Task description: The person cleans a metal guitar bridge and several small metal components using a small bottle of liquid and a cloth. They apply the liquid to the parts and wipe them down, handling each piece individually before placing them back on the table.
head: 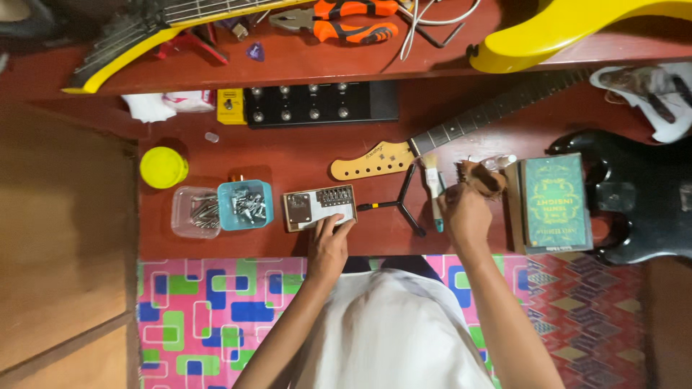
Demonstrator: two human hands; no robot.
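Fingers of left hand [329, 241] pressed flat, grip open, on metal guitar bridge plate [319, 207] lying on red bench [288, 155], just right of blue tub of screws [245, 204]. Right hand [465, 212] closed around brown cloth [481, 178], raised beside small paintbrush [433, 181] and black Y-shaped wrench [401, 203]. Detached guitar neck [432, 140] angled just above. Risks, judged from layout: plate skidding under one-sided fingertip pressure and knocking blue tub or clear tub [195, 211] beside it, scattering screws; trailing cloth snagging saddles or sweeping brush off bench edge; small clear bottle [499, 161] behind cloth tipping if bumped.
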